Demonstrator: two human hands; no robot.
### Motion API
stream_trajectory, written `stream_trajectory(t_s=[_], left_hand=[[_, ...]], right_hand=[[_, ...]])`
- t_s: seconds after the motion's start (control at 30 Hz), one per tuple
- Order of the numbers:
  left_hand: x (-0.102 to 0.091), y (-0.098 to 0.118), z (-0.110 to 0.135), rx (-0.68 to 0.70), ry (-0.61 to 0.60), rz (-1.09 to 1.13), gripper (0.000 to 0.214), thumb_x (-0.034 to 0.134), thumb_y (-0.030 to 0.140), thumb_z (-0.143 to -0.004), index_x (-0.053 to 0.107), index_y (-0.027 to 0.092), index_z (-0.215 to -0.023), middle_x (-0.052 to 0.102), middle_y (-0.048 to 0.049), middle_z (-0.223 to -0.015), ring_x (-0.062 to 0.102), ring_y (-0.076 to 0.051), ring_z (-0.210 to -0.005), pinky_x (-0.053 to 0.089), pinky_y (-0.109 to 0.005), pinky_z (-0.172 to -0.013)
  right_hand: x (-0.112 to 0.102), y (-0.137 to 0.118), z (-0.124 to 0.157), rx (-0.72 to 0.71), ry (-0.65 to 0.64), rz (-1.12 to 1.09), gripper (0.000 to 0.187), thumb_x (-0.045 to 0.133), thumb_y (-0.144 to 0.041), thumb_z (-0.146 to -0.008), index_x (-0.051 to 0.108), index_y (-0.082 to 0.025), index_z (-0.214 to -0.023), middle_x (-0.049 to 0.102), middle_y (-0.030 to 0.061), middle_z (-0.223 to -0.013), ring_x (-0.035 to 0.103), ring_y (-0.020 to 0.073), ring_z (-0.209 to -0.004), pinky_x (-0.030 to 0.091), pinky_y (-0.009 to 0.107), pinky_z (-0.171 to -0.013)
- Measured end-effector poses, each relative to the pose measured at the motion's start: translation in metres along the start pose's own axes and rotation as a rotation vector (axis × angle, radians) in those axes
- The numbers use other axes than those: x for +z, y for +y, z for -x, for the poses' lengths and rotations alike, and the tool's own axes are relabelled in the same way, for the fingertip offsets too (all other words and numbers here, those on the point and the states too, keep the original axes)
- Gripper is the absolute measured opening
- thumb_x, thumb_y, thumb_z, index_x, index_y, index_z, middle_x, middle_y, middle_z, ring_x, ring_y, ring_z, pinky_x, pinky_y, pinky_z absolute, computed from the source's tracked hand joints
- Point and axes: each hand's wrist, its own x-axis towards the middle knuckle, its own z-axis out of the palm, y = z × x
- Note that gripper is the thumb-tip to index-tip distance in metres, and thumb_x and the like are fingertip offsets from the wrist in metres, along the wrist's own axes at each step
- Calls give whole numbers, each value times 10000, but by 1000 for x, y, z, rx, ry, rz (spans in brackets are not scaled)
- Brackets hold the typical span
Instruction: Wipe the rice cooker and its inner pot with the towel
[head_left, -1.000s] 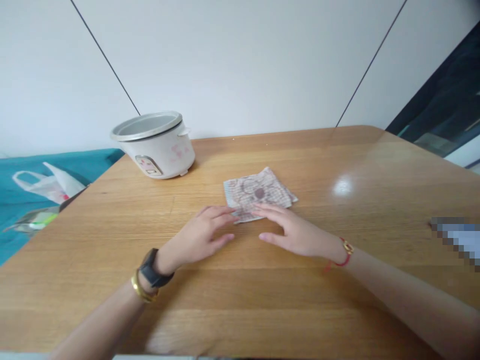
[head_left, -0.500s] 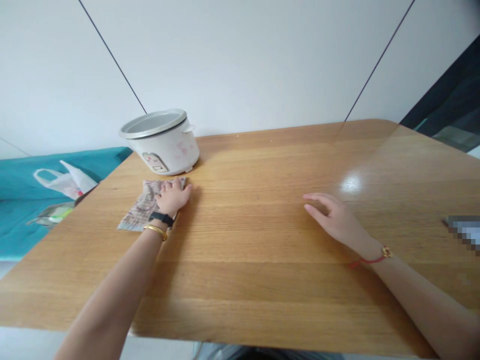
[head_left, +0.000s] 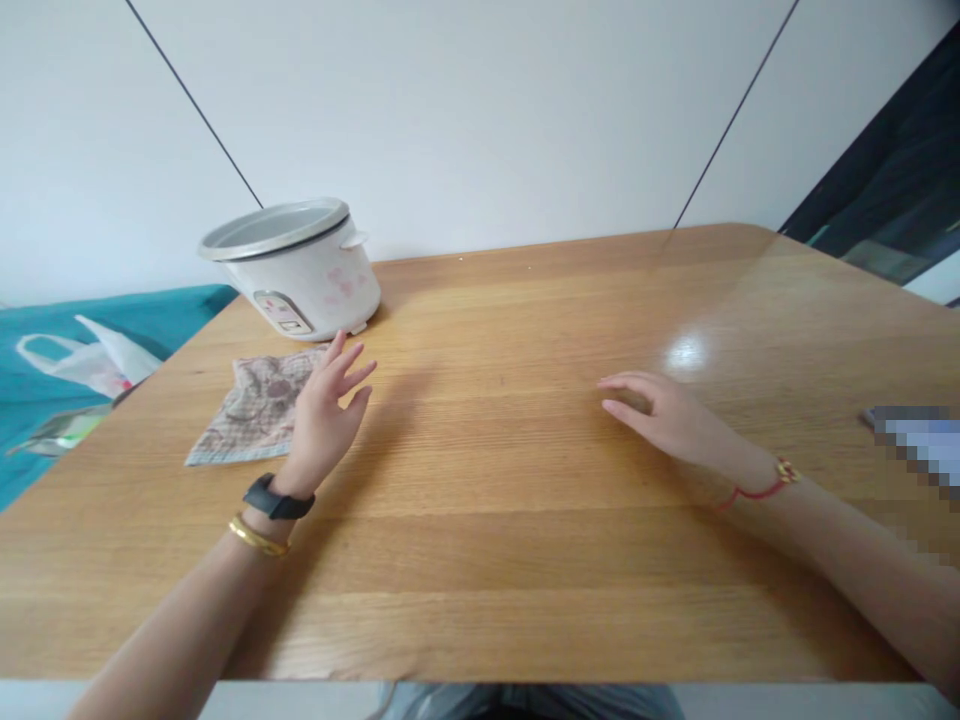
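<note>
A folded patterned cloth lies flat on the wooden table, just in front of a white rice cooker with no lid. My left hand hovers at the cloth's right edge, lifted off it, fingers spread and holding nothing. It wears a black band and a gold bangle at the wrist. My right hand rests on the bare wood at the middle right, fingers loosely stretched out and holding nothing, with a red cord bracelet at the wrist.
Left of the table is a teal surface with a white plastic bag on it. A blurred-out object lies at the table's right edge. A white wall stands behind the table.
My left hand slid the cloth from the table's middle to the left beside the rice cooker, then lifted off it. My right hand left the cloth and settled on the wood.
</note>
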Motion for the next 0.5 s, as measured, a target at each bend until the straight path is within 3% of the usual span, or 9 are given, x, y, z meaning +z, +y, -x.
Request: stream_trajectory(t_s=[0.13,0.23,0.33,0.5], left_hand=[[-3,-6,17,275,28,-225,341,528,135,-942,703,290,-1191,601,-46,-1446,635,-231,-1253,513,-410,-1089],[-5,-7,20,426,152,-254,322,600,85,-905,725,273,-1134,704,-41,-1294,704,-195,-1121,576,-355,-997],[-6,1,17,501,254,-232,360,705,41,-836,713,245,-1133,742,-51,-1209,727,-177,-1049,600,-330,-931],[-2,11,14,539,224,-219,415,812,3,-724,733,197,-1082,751,-86,-1179,729,-189,-1017,596,-340,-900]], right_hand=[[-1,3,9,91,79,-51,311,535,-493,-908,711,-273,-1041,745,83,-1138,688,303,-1065,517,523,-978],[-5,0,14,163,121,-62,307,551,-488,-888,716,-265,-1020,753,77,-1099,695,290,-1020,532,487,-931],[-6,-4,14,216,143,-54,329,563,-477,-871,731,-231,-1010,761,87,-1053,695,276,-972,531,449,-883],[0,-4,14,211,113,-54,391,577,-505,-844,756,-199,-1011,761,85,-944,664,224,-759,511,380,-702]])
